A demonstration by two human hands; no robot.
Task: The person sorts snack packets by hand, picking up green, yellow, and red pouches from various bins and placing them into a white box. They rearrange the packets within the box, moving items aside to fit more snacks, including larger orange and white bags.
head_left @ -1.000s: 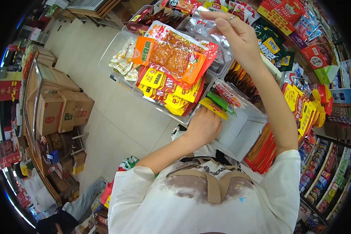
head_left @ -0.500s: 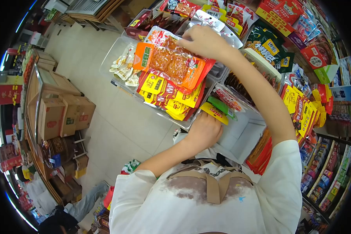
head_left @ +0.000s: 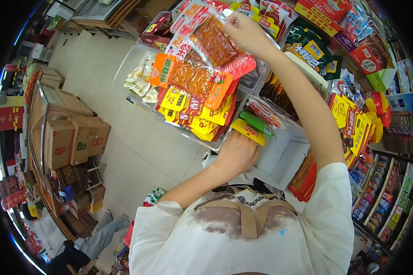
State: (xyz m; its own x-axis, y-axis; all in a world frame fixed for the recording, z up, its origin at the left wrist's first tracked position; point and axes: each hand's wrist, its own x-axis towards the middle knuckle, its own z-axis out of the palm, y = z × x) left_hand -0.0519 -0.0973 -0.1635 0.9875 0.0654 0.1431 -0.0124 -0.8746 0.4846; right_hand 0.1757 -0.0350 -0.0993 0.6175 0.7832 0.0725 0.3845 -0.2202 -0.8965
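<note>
A person in a white T-shirt stands at a shop display of snack packets, seen from above. Their right hand [head_left: 245, 30] is raised over the display, its fingers pinched on the top edge of a clear snack packet [head_left: 209, 41] with red-brown contents. The packet hangs tilted in the air, just above a stack of orange packets [head_left: 188, 75]. That stack lies in a clear plastic tray [head_left: 132, 57], on top of a pile of yellow packets [head_left: 192, 110].

Their left hand [head_left: 237, 153] is lower, at the near rim of a white box [head_left: 284, 151]. It seems curled over the rim, though the fingers are hidden, so I cannot tell how firmly it grips. A yellow pack [head_left: 248, 131] and a green pack [head_left: 258, 122] lie just beyond its knuckles.

Packed shelves [head_left: 358, 123] rise to the right. Cardboard boxes [head_left: 73, 135] sit on the tiled floor [head_left: 137, 142] to the left.
</note>
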